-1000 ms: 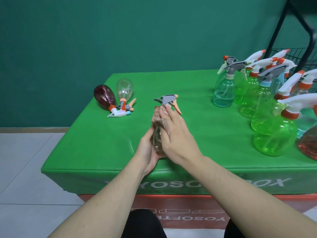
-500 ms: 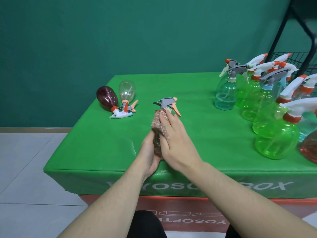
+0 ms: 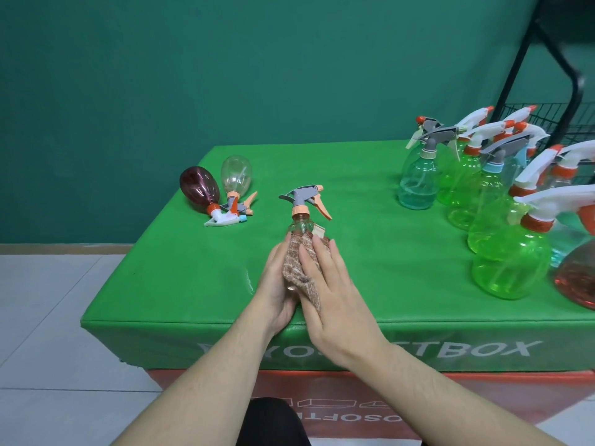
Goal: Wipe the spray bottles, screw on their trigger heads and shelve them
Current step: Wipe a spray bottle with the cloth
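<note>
Cupping the lower body of a clear spray bottle [image 3: 301,225] from its left side, the left hand [image 3: 277,284] curls its fingers round it near the front edge of the green table [image 3: 193,284]. The right hand [image 3: 331,294] lies against the bottle's right side, fingers straight and close together, pressing a brownish cloth [image 3: 297,262] onto it. Farther back on the left, a dark red bottle [image 3: 199,188] and a clear one lie on their sides. To the right stands a cluster of green bottles [image 3: 508,265].

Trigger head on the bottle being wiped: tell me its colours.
Grey trigger head with an orange lever, nozzle tip and collar, seen in the head view.
</note>
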The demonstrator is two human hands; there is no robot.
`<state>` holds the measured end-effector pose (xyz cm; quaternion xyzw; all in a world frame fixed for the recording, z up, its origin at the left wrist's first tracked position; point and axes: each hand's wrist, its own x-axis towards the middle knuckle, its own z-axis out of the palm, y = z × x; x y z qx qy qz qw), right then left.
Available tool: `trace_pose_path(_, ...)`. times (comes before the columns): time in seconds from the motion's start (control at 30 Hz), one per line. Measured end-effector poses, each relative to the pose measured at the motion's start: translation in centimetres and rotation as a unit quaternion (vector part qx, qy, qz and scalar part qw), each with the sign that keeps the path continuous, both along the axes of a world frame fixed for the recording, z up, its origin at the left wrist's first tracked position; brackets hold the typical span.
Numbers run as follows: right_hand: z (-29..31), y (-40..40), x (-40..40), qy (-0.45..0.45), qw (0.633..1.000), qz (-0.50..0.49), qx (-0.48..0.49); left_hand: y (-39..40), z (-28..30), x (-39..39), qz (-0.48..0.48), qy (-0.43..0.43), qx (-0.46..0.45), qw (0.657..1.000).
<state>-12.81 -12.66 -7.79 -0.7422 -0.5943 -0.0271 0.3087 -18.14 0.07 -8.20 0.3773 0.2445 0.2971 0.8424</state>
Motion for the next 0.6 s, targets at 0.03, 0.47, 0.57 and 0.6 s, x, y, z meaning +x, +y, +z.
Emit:
trace_pose_path(0.03,0.0,0.0,0.0,0.001,1.000,-0.002,0.000,0.1,-0.1,0.0,-0.001,0.000,0.002,1.000)
trace_pose_path(0.47,4.2,4.6,1.9,0.067,0.996,-0.053,0.001,-0.2,0.6,-0.2,-0.049,0.053,0.043,0.996)
trace_pose_path(0.57,4.8,5.8,2.3,0.089,0.994,-0.062,0.006,-0.1,0.7,-0.1,-0.059,0.067,0.048,0.995)
trace_pose_path(0.6,4.9,6.1,2.4,0.096,0.993,-0.066,0.009,0.0,0.8,0.0,-0.057,0.069,0.047,0.995)
